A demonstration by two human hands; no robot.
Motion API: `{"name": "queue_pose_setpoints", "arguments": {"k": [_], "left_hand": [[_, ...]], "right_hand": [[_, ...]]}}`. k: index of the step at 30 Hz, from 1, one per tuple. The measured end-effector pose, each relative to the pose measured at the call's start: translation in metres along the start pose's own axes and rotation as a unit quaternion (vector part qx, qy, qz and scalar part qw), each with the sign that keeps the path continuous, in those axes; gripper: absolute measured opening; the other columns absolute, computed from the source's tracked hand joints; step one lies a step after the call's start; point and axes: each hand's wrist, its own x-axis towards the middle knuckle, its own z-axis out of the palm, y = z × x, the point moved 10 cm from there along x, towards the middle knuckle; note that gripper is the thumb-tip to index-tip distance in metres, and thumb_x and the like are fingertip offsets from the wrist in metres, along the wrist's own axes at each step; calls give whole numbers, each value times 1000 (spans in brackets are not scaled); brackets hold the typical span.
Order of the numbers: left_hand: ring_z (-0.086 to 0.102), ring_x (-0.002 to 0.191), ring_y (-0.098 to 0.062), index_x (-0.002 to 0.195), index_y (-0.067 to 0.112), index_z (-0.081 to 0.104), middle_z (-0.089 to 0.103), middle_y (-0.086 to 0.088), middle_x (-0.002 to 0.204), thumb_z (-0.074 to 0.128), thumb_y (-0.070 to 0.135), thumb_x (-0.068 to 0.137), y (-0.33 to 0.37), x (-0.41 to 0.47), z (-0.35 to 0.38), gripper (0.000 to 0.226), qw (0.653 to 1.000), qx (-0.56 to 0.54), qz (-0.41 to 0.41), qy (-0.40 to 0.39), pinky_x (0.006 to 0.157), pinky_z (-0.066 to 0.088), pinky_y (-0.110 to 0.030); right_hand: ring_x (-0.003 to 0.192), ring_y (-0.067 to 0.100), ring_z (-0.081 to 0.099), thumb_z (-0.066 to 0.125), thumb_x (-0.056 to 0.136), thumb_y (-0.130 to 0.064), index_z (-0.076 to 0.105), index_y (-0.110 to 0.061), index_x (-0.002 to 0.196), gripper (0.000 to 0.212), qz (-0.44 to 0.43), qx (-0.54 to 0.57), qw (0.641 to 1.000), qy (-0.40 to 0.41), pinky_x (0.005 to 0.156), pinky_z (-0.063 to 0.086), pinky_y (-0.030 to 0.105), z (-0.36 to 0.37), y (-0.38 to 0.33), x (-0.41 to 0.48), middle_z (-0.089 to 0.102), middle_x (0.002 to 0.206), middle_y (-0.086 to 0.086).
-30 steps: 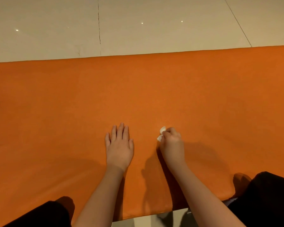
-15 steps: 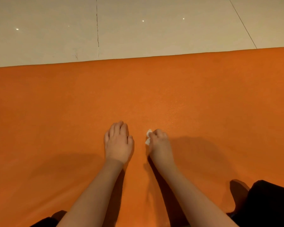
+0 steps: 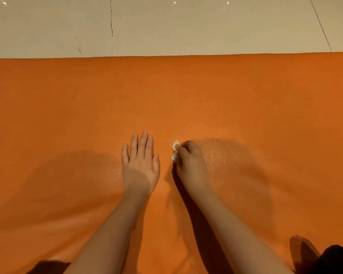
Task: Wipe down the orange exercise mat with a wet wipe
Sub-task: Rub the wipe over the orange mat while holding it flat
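pale tiled floor [image 3: 166, 26] up top, orange mat [image 3: 246, 95] fills the rest of the head view, lying flat on the floor under both arms. left hand [image 3: 141, 167] rests palm down on the mat, fingers [image 3: 145, 143] straight and close together, holding nothing. right hand [image 3: 190, 161] sits just right of the left hand with its fingers curled over a small bunched white wet wipe [image 3: 175, 148]. only two corners of the wipe poke out on the side facing the left hand, and it is pressed on the mat

change: a second ago the wipe was further right of the left hand with a clear gap. half a second ago it had closed in and the left fingers were a bit curled. now the wipe is just beside the left thumb, not touching, and the left fingers are flat again. the view has also tipped forward, so the mat's near edge, seen a second ago, is out of frame

meaning: looks like a short sideways stroke toward the left hand is ending, with the left hand pinning the mat. a faint sheen [image 3: 216, 155] on the mat right of the right hand is probably damp from the wipe. only a small patch near the left hand seems covered and most of the mat far from it looks dry, so i'd judge the task early. the next stroke likely needs the left hand moved or the wipe sent back right. the wipe is tiny and balled up, so coverage per pass is small

dark clothing [image 3: 337, 260] at the lower corner, right of and behind the left hand
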Motion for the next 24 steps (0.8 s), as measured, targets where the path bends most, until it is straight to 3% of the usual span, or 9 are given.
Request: {"name": "queue_pose_setpoints", "arguments": {"k": [3, 7, 10, 13, 16, 19, 22, 24], "left_hand": [[21, 148, -26, 148, 11, 39, 32, -5, 157, 28, 34, 99, 1, -1, 0, 56, 1000, -2, 2, -3, 119, 11, -47], [20, 148, -25, 149, 11, 37, 31, -5, 158, 26, 35, 100, 0, 1, 0, 56, 1000, -6, -3, -4, 120, 6, -44], [25, 146, -25, 145, 12, 43, 37, -4, 155, 31, 34, 97, 2, 2, -5, 54, 1000, -19, -5, 11, 118, 10, -45], [43, 132, -30, 128, 10, 59, 54, -7, 139, 40, 30, 92, 3, 11, -20, 45, 998, -51, -9, 46, 109, 25, -45], [55, 106, -34, 109, 7, 63, 61, -10, 113, 42, 27, 88, 4, 41, -38, 36, 994, -87, 17, 70, 92, 32, -40], [49, 121, -31, 124, 6, 58, 57, -12, 128, 40, 29, 89, -7, 88, -49, 45, 994, -80, -4, 81, 100, 25, -39], [26, 143, -29, 144, 5, 41, 38, -12, 151, 36, 31, 96, -27, 117, -43, 54, 994, -71, -66, 54, 115, 12, -44], [21, 146, -30, 148, 6, 35, 33, -12, 155, 29, 35, 98, -28, 118, -34, 59, 997, -36, -53, 46, 117, 11, -47]], "right_hand": [[88, 34, 56, 54, 87, -2, 66, 6, 101, 20, 14, -20, 1000, 3, 71, 48, 37, -13, 25, 26, 58, 95, 16], [85, 34, 54, 55, 88, -1, 68, 4, 96, 16, 169, -25, 979, 108, 70, 36, 30, -42, 64, 37, 55, 92, 17], [81, 33, 54, 56, 83, 0, 66, 2, 93, 15, 81, -12, 996, 40, 70, 45, 35, -14, 23, 37, 57, 91, 17], [79, 33, 56, 60, 78, 2, 68, 1, 92, 16, -12, -13, 1000, -22, 67, 48, 36, 0, 6, 46, 58, 89, 15], [83, 35, 55, 58, 86, 0, 68, 3, 94, 14, 86, -21, 996, 25, 65, 46, 36, -26, 47, 63, 55, 91, 15], [78, 31, 52, 55, 92, -7, 67, 5, 94, 17, 173, -33, 981, 85, 61, 41, 34, -44, 73, 61, 52, 91, 15], [77, 30, 52, 58, 89, -6, 66, 4, 97, 15, 101, -21, 993, 56, 64, 41, 32, -24, 40, 57, 53, 90, 15], [79, 31, 53, 56, 89, -6, 67, 2, 100, 18, 52, -15, 998, 11, 65, 43, 33, -10, 24, 59, 55, 91, 15]]}}
